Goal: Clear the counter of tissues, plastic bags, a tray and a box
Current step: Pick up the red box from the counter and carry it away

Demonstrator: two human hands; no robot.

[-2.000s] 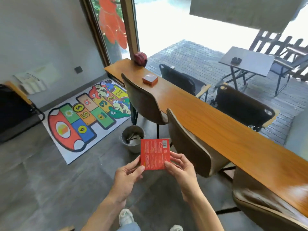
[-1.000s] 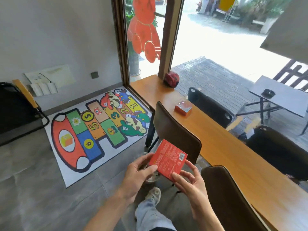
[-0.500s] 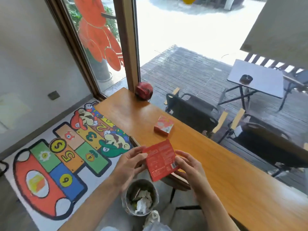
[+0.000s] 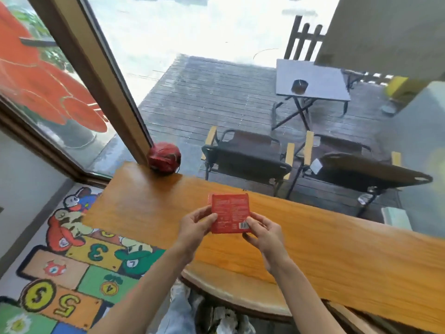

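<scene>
**Red box held in both hands above the wooden bench**

A long wooden bench [image 4: 313, 249] runs across the view from the window corner on the left to the lower right, its orange-brown top almost bare. Beyond the bench, through the glass, lies a grey wooden deck with two dark folding chairs [image 4: 248, 160] and a small grey table [image 4: 313, 80]. Left of the bench, on the floor, is a bright hopscotch mat [image 4: 60, 273] with numbered squares. At the far left corner of the bench, against the window frame, sits a round red object [image 4: 164, 157], too blurred to name. Below the bench's near edge, a bin holding crumpled white tissue [image 4: 226, 319] is partly in view beside the person's leg.

Above the middle of the bench, the person holds a flat red box [image 4: 230, 214] upright, printed back facing the camera, clear of the surface. The left hand [image 4: 196, 226] pinches its left edge, fingers clenched on the card; the right hand [image 4: 263, 231] grips the lower right corner by the barcode in the same way.

The step in hand appears to be disposing of the box. The next move likely calls for lowering it below the bench's near edge and letting go over the bin.
</scene>
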